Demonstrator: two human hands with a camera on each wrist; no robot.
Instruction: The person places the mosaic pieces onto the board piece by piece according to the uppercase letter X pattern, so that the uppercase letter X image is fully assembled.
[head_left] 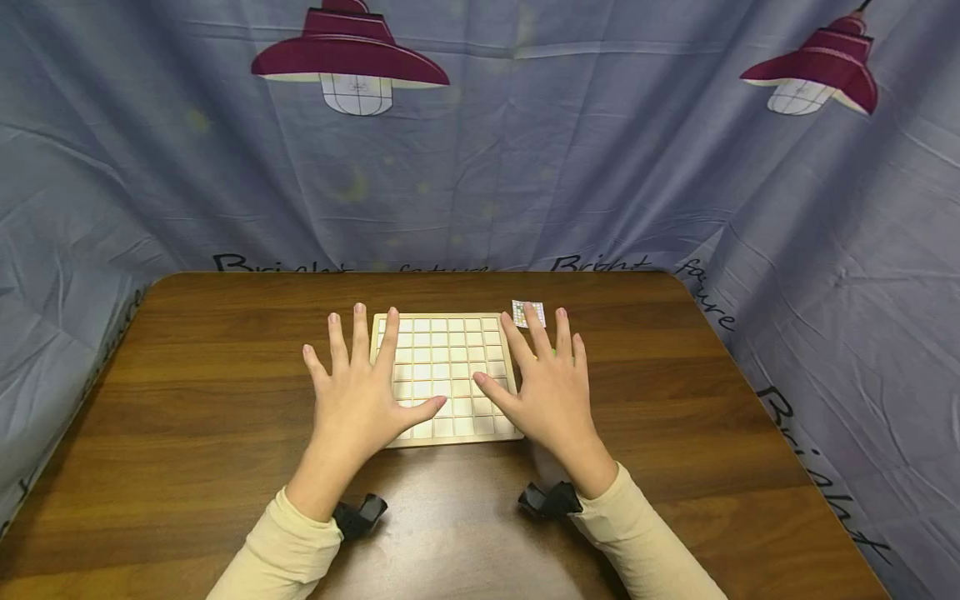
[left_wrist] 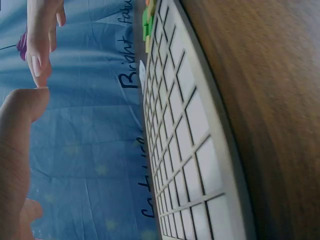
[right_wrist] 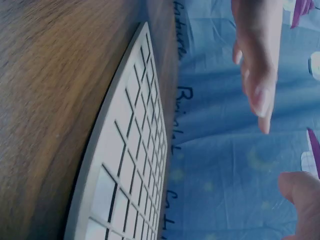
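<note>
A light wooden board [head_left: 442, 367] with a raised grid of square cells lies on the table. Over its left side hovers my left hand [head_left: 352, 400], fingers straight and spread, holding nothing. My right hand [head_left: 555, 396] is likewise spread and empty over the board's right edge. In both wrist views the hands are raised above the board, thumbs pointing inward. Small green and yellow pieces [left_wrist: 146, 25] sit beside the board, mostly hidden behind the right hand in the head view.
A small printed card [head_left: 518, 315] with a coloured grid lies past the board's far right corner, partly behind the right fingertips. The brown wooden table [head_left: 225, 400] reaches back to a blue-grey curtain [head_left: 480, 192] printed with lamps and lettering.
</note>
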